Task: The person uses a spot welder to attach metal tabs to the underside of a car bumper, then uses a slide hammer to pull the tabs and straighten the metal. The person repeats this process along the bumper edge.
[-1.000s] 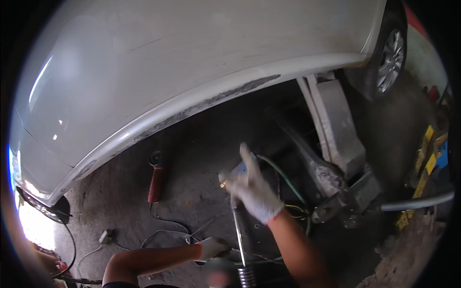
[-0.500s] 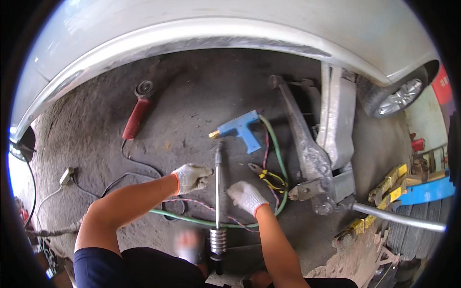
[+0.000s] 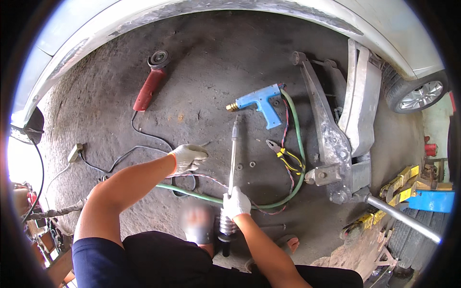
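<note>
A slide hammer [image 3: 233,163], a thin steel rod with a ribbed silver weight and a black end, slants between my forearms. My right hand [image 3: 236,203], in a white knit glove, closes round its rod just above the weight. Left of the rod, my gloved left hand [image 3: 189,157] has its fingers curled together; a thin dark sliver shows by its fingertips, and whether it is held is unclear. Past the rod's tip lies a blue pistol-shaped welding gun [image 3: 259,102] with a brass nozzle. Pliers [image 3: 284,154] with yellow-black handles and small washers [image 3: 252,164] lie right of the rod.
A red angle grinder [image 3: 150,90] lies at far left with its black cord. A green hose [image 3: 300,144] curves round the pliers. On the right stands a metal floor jack [image 3: 331,139] with a long handle. A silver car's scuffed sill [image 3: 240,6] spans the top.
My right hand has gone from beside the rod to a grip around it near the weight. The slide hammer now leans slightly. My left hand stays left of the rod; the whole view has shifted.
</note>
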